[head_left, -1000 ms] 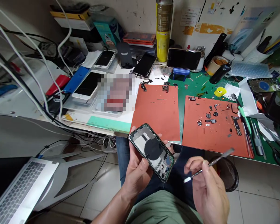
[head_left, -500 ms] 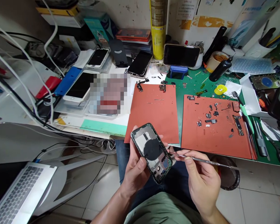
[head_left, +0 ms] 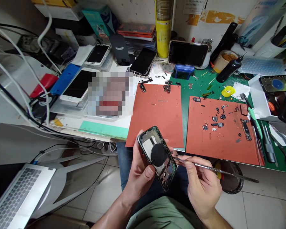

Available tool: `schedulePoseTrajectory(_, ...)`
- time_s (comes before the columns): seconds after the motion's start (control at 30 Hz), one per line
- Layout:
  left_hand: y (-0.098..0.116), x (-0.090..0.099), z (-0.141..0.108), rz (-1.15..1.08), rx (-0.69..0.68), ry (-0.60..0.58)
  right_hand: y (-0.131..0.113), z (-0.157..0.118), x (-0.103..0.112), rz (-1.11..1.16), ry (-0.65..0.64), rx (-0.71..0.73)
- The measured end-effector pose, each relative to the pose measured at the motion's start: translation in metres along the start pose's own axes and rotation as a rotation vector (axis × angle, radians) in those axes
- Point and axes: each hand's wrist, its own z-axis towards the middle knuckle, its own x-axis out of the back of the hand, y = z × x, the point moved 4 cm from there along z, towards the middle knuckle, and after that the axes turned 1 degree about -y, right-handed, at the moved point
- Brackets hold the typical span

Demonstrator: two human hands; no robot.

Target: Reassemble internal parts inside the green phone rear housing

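Note:
My left hand (head_left: 141, 170) is closed around a phone housing (head_left: 158, 156), an opened shell with a dark frame and a round black pad inside. It is held tilted above my lap, in front of the bench edge. In my right hand (head_left: 202, 178) is a thin metal spudger (head_left: 219, 171), pinched between thumb and fingers. Its tip meets the right side edge of the housing; whether it touches the inside, I cannot tell. Small phone parts (head_left: 218, 124) lie on the right red mat (head_left: 200, 143), and a few more sit on the left red mat (head_left: 154, 127).
A logic board (head_left: 246, 129), a green-handled brush (head_left: 255, 122) and tweezers lie at the right. Several phones stand or lie along the back, one on a blue stand (head_left: 183, 70). A laptop (head_left: 23, 194) is at lower left; white cables hang at the left.
The phone housing has tilted a little more upright and shifted slightly right. My right hand and the spudger have moved slightly left, the tool still against the housing's edge.

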Motion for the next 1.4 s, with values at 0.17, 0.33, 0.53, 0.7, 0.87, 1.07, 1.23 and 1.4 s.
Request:
schedulePoseTrajectory(0.17,0.0,0.0,-0.001,0.002,0.023,0.015,0.0,0.001,0.001,-0.023,0.008,-0.011)
schedulePoseTrajectory(0.33,-0.001,0.0,0.0,-0.011,0.015,-0.006,0.0,0.001,-0.001,0.009,0.03,-0.073)
schedulePoseTrajectory(0.53,0.002,-0.001,-0.002,-0.003,0.058,0.027,0.002,0.001,-0.001,0.006,0.034,-0.094)
schedulePoseTrajectory(0.7,0.002,0.0,-0.001,0.003,0.055,0.008,0.003,0.004,0.0,0.029,0.06,-0.162)
schedulePoseTrajectory(0.87,0.0,0.002,0.0,0.018,0.044,0.004,0.001,0.003,0.0,-0.001,0.067,-0.147)
schedulePoseTrajectory(1.07,0.001,-0.002,0.0,0.039,0.019,0.0,0.0,0.0,0.002,-0.107,0.041,-0.093)
schedulePoseTrajectory(1.23,0.002,-0.003,0.001,0.029,0.044,-0.002,0.011,0.009,0.002,0.093,0.019,-0.297)
schedulePoseTrajectory(1.4,0.0,0.0,0.001,0.04,0.034,0.0,0.019,0.007,0.001,0.206,0.017,-0.384)
